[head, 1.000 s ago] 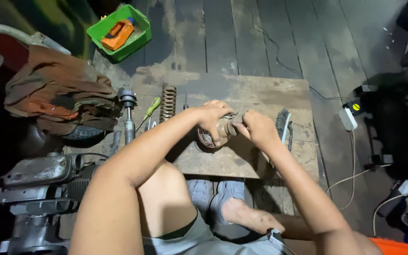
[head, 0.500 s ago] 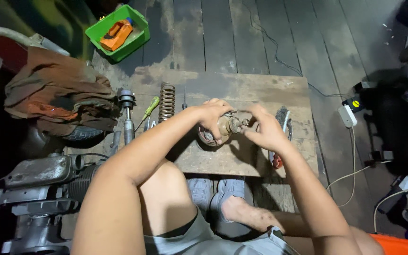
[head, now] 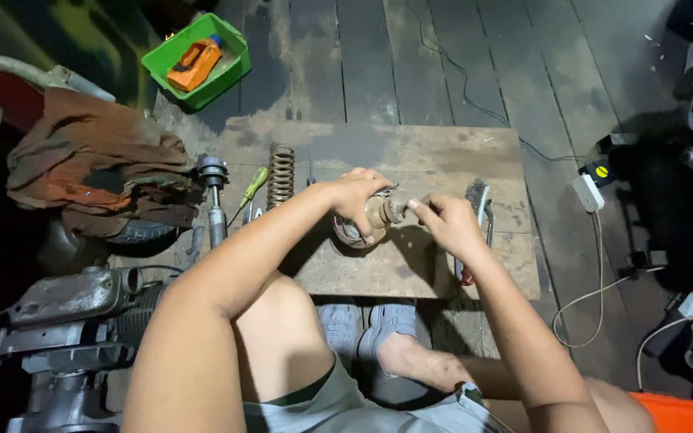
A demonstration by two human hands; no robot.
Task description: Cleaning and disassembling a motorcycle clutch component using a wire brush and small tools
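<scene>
As the right hand [head: 447, 224] slips back off the part [head: 366, 220], a gap opens that was not there a second ago, when both hands were bunched tight over it. Now only the right fingertips [head: 415, 206] reach in, pinched together at the part's stub end; whether they grip anything small I cannot tell. The left hand [head: 360, 198] stays clamped over the top, fingers wrapped round the brownish metal body, pressing it to the board [head: 411, 160]. My read: the work has gone from a two-handed wrestle to fine fiddling at the tip.

The part sits near the middle of the board, just right of the spring [head: 281, 175] and left of the brush [head: 477, 199]. Its long axis runs left to right, slightly tilted, with the round wide end at the left under the palm and the narrow stub pointing right, toward the right hand.
</scene>
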